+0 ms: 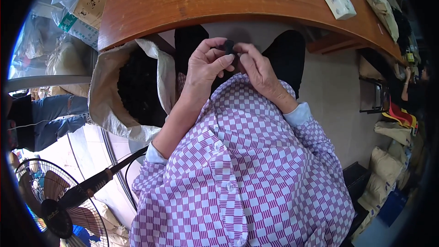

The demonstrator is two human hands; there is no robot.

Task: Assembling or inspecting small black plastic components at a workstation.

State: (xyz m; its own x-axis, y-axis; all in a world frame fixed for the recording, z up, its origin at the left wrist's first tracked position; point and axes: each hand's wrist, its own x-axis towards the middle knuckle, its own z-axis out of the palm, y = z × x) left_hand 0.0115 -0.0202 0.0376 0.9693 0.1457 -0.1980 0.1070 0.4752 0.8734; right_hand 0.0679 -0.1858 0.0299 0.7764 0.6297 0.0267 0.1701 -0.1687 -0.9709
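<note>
Over my lap, just in front of the table edge, both hands meet on a small black piece [230,47]; its exact kind is too dark and small to make out. My left hand [208,64] pinches it between thumb and fingers. From the other side, my right hand [258,69] has its thumb and fingertips closed at the piece, and its fingertips partly cover it. To the left of my left forearm stands an open white woven sack [103,87] with a mass of small black pieces [137,89] inside.
A wooden table [151,13] curves across the front, bearing a tissue pack [337,0] and some black bits at its far edge. A black fan [57,217] stands at lower left. Bags and a paper sack [93,0] crowd the left. Another person [414,87] sits far right.
</note>
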